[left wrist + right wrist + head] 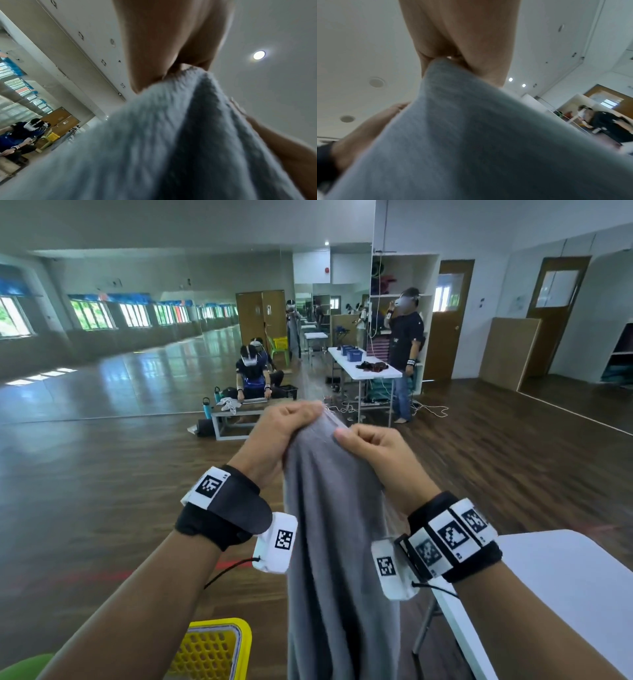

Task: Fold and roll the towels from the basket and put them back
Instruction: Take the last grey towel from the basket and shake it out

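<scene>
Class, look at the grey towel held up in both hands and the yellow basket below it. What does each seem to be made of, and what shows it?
Grey towel: soft woven cloth, probably cotton terry; fuzzy nap, limp drape. Yellow basket: likely moulded plastic; glossy rim, honeycomb holes.

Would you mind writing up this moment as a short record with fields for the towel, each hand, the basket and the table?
towel: grey towel, held up in the air, hanging down bunched between the forearms
left hand: left hand pinches the towel's top edge
right hand: right hand pinches the same top edge, close beside the left
basket: yellow basket below the left forearm; contents not visible
table: white table at lower right, towel not on it
fold state: not yet folded or rolled
</scene>
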`<action>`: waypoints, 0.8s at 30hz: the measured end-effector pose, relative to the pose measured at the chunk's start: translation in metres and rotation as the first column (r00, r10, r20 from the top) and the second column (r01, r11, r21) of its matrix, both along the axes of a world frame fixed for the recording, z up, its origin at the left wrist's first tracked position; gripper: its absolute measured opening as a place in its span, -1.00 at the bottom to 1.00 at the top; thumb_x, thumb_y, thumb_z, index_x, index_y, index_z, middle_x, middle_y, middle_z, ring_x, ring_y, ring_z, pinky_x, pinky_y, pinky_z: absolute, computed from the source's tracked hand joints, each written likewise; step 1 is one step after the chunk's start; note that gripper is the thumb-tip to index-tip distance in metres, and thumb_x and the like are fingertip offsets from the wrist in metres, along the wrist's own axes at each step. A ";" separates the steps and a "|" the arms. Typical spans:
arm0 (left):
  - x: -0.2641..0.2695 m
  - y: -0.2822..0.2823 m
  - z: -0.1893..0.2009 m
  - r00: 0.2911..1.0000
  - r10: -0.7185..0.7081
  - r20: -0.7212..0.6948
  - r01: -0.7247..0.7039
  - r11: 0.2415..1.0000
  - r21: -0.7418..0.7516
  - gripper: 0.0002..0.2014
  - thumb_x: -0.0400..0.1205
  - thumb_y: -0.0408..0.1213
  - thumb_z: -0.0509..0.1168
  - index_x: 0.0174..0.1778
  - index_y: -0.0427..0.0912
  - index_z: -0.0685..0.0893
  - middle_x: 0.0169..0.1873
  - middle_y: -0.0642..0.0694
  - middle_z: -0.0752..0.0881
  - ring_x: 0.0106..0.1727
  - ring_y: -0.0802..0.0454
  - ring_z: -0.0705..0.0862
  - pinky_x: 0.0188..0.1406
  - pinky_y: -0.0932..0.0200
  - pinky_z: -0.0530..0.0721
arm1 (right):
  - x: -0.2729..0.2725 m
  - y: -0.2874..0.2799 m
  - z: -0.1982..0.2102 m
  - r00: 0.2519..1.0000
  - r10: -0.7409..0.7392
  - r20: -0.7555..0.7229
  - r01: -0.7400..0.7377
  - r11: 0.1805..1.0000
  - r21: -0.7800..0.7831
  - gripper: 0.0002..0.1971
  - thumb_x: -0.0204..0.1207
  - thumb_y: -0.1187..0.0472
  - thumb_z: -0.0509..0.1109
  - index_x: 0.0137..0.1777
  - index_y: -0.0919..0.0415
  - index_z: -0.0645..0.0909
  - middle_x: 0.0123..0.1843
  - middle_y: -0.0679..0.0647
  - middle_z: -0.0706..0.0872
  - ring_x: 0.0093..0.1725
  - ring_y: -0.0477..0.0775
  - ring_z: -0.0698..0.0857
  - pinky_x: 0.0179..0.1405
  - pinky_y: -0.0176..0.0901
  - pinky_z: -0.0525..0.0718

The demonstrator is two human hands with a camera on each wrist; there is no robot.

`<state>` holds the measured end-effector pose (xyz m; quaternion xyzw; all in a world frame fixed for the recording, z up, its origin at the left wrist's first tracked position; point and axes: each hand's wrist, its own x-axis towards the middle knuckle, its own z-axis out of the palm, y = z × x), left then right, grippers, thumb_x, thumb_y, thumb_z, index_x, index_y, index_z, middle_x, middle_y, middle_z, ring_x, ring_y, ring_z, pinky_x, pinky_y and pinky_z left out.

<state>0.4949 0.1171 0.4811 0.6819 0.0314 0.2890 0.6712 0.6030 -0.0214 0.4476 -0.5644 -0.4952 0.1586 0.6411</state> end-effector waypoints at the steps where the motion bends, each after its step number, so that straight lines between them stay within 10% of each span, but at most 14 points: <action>1: 0.001 0.004 0.001 0.998 0.049 0.031 -0.048 0.998 -0.046 -0.82 0.67 -0.27 0.26 -0.17 -0.30 0.64 -0.32 -0.07 0.71 -0.25 0.06 0.65 -0.19 0.21 0.65 | -0.001 -0.003 -0.007 1.000 0.014 -0.028 -0.014 1.000 -0.020 -0.48 0.53 -0.05 0.46 -0.25 0.51 0.56 -0.27 0.20 0.56 -0.24 0.08 0.49 -0.22 -0.06 0.38; 6: 0.000 -0.009 -0.017 0.951 -0.211 -0.225 0.239 0.965 0.104 -0.45 0.59 0.03 0.31 0.19 -0.47 0.63 0.07 -0.44 0.71 0.10 -0.26 0.67 0.09 -0.12 0.63 | 0.005 -0.007 0.014 0.998 -0.067 -0.009 0.068 0.991 0.118 -0.72 0.60 0.14 0.42 -0.30 0.29 0.65 -0.32 0.06 0.63 -0.29 -0.08 0.55 -0.27 -0.31 0.49; 11: 0.002 0.009 -0.007 0.996 0.094 -0.011 -0.093 0.993 0.075 -0.74 0.63 -0.11 0.33 -0.14 -0.27 0.72 -0.21 -0.16 0.70 -0.18 -0.03 0.63 -0.08 0.04 0.61 | 0.002 -0.008 -0.009 0.999 -0.038 -0.026 0.039 0.999 0.012 -0.71 0.53 0.09 0.49 -0.23 0.34 0.70 -0.28 0.11 0.69 -0.25 -0.01 0.61 -0.24 -0.11 0.48; 17: 0.000 -0.008 -0.030 0.963 -0.126 -0.240 0.174 0.966 0.190 -0.55 0.66 -0.02 0.29 0.12 -0.43 0.68 0.08 -0.52 0.68 0.04 -0.21 0.62 0.13 -0.19 0.56 | 0.002 -0.008 0.006 0.990 -0.135 0.035 0.130 0.983 0.134 -0.77 0.56 0.18 0.46 -0.17 0.39 0.73 -0.21 0.19 0.77 -0.19 -0.04 0.68 -0.10 -0.20 0.61; 24: -0.001 -0.005 -0.025 0.994 -0.078 -0.076 0.083 0.994 0.075 -0.70 0.65 -0.09 0.29 -0.05 -0.32 0.67 -0.13 -0.24 0.69 -0.09 -0.10 0.63 -0.01 0.00 0.60 | 0.004 -0.015 -0.011 0.997 -0.074 -0.028 0.076 0.996 0.055 -0.84 0.56 0.18 0.46 -0.12 0.27 0.79 -0.18 0.11 0.78 -0.17 0.00 0.67 -0.12 -0.12 0.58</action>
